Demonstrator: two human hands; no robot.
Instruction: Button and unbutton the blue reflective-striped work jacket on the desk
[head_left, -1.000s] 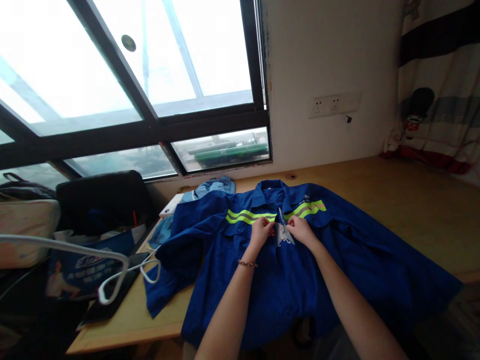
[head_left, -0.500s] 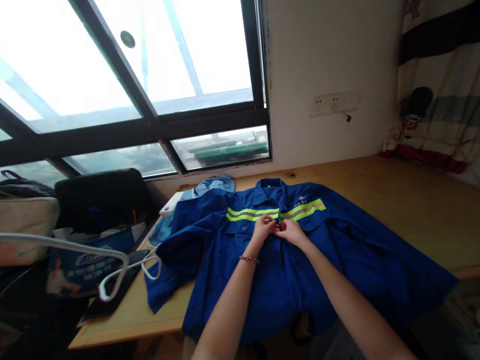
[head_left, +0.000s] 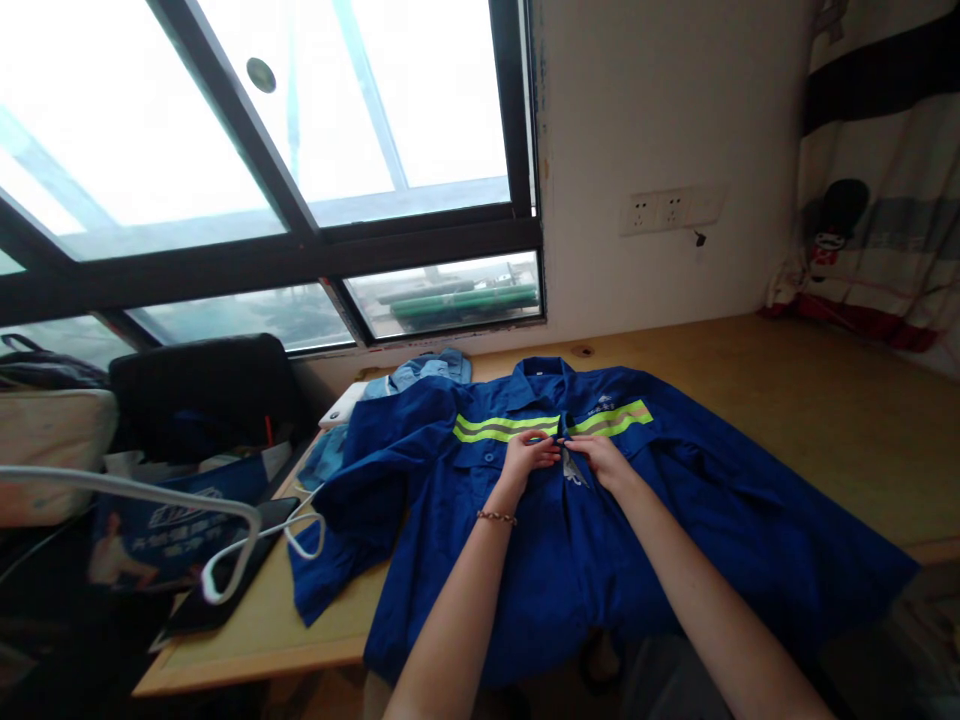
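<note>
Left hand point(head_left: 529, 457) and right hand point(head_left: 602, 460) close together, fingertips of each pinched on the front opening of a blue cloth jacket point(head_left: 540, 580) with yellow-grey chest stripes. Jacket: spread on yellowish wooden tabletop point(head_left: 750, 385), collar toward pale wall point(head_left: 660, 110).

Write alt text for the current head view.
A person's bare left hand and bare right hand pinch the front opening of a collared blue cloth jacket with yellow-green and grey chest stripes. The jacket lies spread over a yellow-brown wooden table beside a dark-framed glass window.
</note>
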